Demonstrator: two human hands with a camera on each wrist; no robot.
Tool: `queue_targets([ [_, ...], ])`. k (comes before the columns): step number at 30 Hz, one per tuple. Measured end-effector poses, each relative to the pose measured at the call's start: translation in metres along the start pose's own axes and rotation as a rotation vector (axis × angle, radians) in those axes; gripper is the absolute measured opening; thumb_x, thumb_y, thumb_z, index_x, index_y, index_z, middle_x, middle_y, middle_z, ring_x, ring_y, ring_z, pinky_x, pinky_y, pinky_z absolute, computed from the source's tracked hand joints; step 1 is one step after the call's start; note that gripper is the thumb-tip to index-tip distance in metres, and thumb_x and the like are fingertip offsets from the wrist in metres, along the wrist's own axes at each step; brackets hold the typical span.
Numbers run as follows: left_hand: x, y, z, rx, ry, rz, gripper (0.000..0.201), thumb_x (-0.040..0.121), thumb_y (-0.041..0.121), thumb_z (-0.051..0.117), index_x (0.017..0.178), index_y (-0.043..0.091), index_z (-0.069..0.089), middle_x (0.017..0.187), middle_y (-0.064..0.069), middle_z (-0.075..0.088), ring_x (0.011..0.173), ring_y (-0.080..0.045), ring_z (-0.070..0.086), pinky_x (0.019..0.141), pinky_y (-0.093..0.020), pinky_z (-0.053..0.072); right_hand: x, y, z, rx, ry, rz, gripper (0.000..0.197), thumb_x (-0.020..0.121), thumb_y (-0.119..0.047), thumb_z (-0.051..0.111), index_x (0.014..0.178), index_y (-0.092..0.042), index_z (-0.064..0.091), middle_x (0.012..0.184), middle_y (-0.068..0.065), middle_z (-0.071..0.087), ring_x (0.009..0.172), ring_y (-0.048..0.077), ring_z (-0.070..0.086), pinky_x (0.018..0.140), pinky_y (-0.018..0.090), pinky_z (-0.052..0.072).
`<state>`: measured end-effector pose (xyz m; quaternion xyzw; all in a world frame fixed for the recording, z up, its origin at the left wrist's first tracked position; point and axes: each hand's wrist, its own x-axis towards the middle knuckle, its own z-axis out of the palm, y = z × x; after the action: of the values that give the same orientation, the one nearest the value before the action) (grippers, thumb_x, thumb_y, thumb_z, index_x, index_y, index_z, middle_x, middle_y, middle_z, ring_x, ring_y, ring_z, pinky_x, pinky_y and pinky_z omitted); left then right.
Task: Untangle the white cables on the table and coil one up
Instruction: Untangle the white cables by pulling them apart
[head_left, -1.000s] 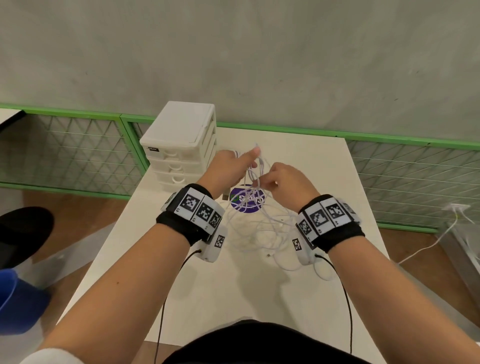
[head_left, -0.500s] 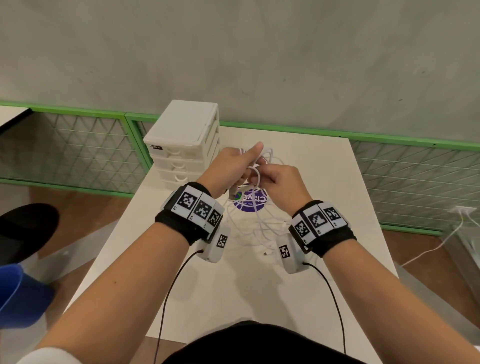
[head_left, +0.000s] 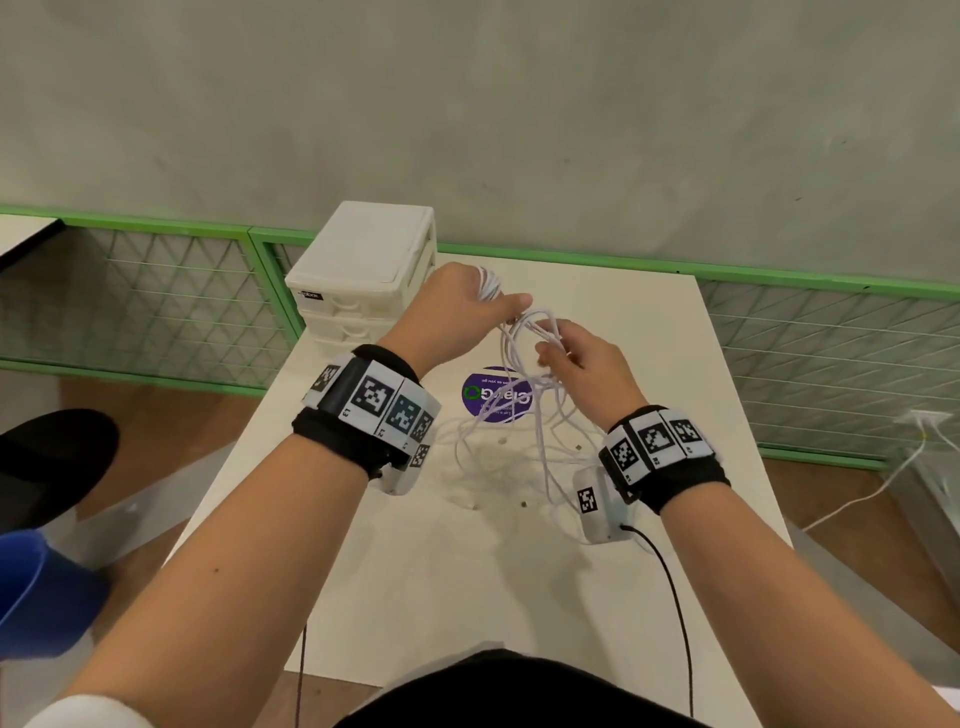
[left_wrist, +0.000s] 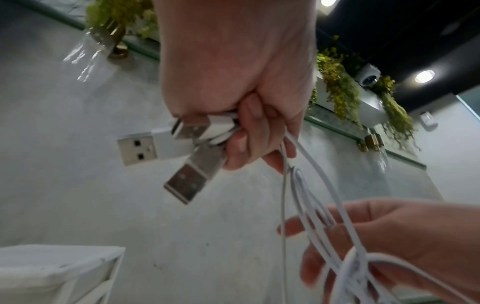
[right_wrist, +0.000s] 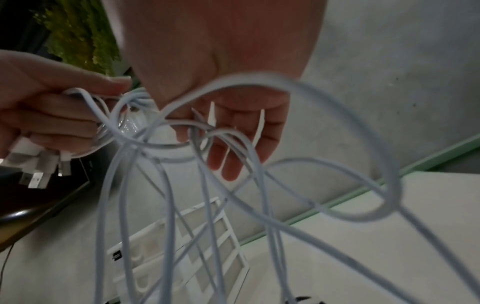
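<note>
Since half a second ago, both hands have drawn a little apart and risen, stretching the tangle between them. Curled tight, the left hand grips a bunch of thin, smooth white plastic-sheathed cables at their plug ends; from the left wrist view three flat USB-A plugs with white housings and dull metal shells jut out of the fist. Just right of it, the right hand has its fingers loosely curled through several loops, pinching strands near the thumb. From both hands the cords hang down in limp, crossing loops whose lower ends rest on the matte white rectangular table, with small connector tips lying among them.

Beneath the tangle sits a round purple sticker with a green ring and white lettering, seen upside down and too blurred to read. At the far left corner of the table stands a white plastic drawer unit, boxy with stacked drawers, bearing a small dark label whose print is illegible. Black fabric wristbands carrying black-and-white square-patterned tags wrap both wrists, one tag marked "L3". Beyond the table runs a green metal-framed wire mesh fence.
</note>
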<state>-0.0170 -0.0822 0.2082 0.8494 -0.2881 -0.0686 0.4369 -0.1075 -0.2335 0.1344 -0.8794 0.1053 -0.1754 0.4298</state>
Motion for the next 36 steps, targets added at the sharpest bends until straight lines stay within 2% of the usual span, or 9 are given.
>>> queue_targets([
  [2, 0.003, -0.004, -0.001, 0.052, 0.021, -0.014, 0.048, 0.085, 0.040, 0.069, 0.079, -0.007, 0.060, 0.064, -0.007, 0.044, 0.060, -0.017, 0.042, 0.051, -0.024, 0.030, 0.004, 0.000, -0.006, -0.002, 0.093, -0.032, 0.028, 0.090, -0.020, 0.060, 0.118, -0.022, 0.063, 0.098, 0.004, 0.060, 0.080, 0.016, 0.060, 0.081, 0.032, 0.050],
  [6, 0.006, -0.011, 0.003, 0.079, 0.055, -0.077, 0.057, 0.086, 0.048, 0.064, 0.081, -0.009, 0.060, 0.070, -0.014, 0.053, 0.066, -0.024, 0.051, 0.060, -0.030, 0.036, 0.006, -0.004, -0.015, 0.154, 0.257, -0.041, 0.020, 0.080, -0.017, 0.072, 0.092, -0.029, 0.064, 0.069, -0.006, 0.052, 0.063, 0.007, 0.050, 0.070, 0.020, 0.045],
  [13, -0.006, -0.008, 0.018, 0.033, -0.045, -0.086, 0.055, 0.094, 0.034, 0.059, 0.053, 0.013, 0.029, 0.052, -0.002, 0.028, 0.044, -0.011, 0.026, 0.039, -0.020, 0.024, 0.003, -0.020, -0.016, 0.487, 0.059, -0.021, 0.020, 0.090, 0.003, 0.053, 0.086, -0.016, 0.054, 0.060, -0.003, 0.064, 0.055, 0.011, 0.060, 0.061, 0.021, 0.050],
  [16, -0.004, -0.015, 0.020, 0.037, 0.002, -0.077, 0.055, 0.092, 0.037, 0.060, 0.055, 0.002, 0.041, 0.051, -0.009, 0.033, 0.048, -0.018, 0.031, 0.043, -0.022, 0.024, 0.006, -0.021, -0.020, 0.423, -0.005, 0.005, 0.017, 0.089, 0.002, 0.055, 0.095, -0.013, 0.058, 0.062, -0.002, 0.062, 0.054, 0.006, 0.057, 0.056, 0.020, 0.048],
  [19, 0.004, -0.016, 0.014, 0.058, 0.150, -0.033, 0.057, 0.089, 0.044, 0.062, 0.076, -0.011, 0.060, 0.069, -0.027, 0.059, 0.061, -0.034, 0.054, 0.060, -0.037, 0.043, 0.007, -0.006, -0.023, 0.130, -0.078, 0.060, 0.012, 0.085, -0.013, 0.065, 0.092, -0.022, 0.065, 0.074, 0.001, 0.062, 0.059, 0.011, 0.057, 0.062, 0.028, 0.050],
  [24, 0.013, -0.018, 0.008, 0.086, 0.258, 0.046, 0.058, 0.089, 0.045, 0.061, 0.078, -0.012, 0.059, 0.074, -0.029, 0.058, 0.070, -0.038, 0.056, 0.069, -0.046, 0.045, 0.009, 0.009, -0.021, 0.014, -0.244, 0.198, 0.006, 0.082, -0.014, 0.066, 0.088, -0.016, 0.063, 0.069, -0.001, 0.063, 0.063, 0.014, 0.057, 0.065, 0.026, 0.046],
  [28, 0.017, -0.021, 0.007, 0.028, 0.247, -0.019, 0.054, 0.090, 0.044, 0.062, 0.079, -0.009, 0.063, 0.061, -0.012, 0.052, 0.056, -0.023, 0.047, 0.062, -0.036, 0.043, 0.010, 0.010, -0.023, 0.040, -0.307, 0.166, 0.015, 0.087, -0.004, 0.058, 0.098, -0.009, 0.066, 0.064, -0.004, 0.060, 0.048, -0.002, 0.053, 0.051, 0.010, 0.042],
  [31, 0.019, -0.019, 0.005, -0.009, 0.214, -0.037, 0.047, 0.091, 0.039, 0.061, 0.077, -0.005, 0.067, 0.059, 0.005, 0.054, 0.054, -0.006, 0.047, 0.054, -0.019, 0.037, 0.013, 0.010, -0.024, 0.129, -0.246, 0.102, 0.020, 0.088, -0.005, 0.060, 0.106, -0.012, 0.066, 0.076, -0.008, 0.063, 0.057, -0.007, 0.054, 0.060, 0.005, 0.042],
  [36, 0.019, -0.024, 0.013, -0.033, 0.116, -0.101, 0.048, 0.089, 0.041, 0.064, 0.060, 0.006, 0.046, 0.055, -0.007, 0.038, 0.049, -0.017, 0.034, 0.045, -0.024, 0.028, 0.023, -0.001, -0.022, 0.254, -0.178, 0.104, 0.019, 0.091, -0.026, 0.059, 0.104, -0.016, 0.068, 0.083, -0.010, 0.063, 0.068, -0.007, 0.054, 0.066, 0.007, 0.040],
])
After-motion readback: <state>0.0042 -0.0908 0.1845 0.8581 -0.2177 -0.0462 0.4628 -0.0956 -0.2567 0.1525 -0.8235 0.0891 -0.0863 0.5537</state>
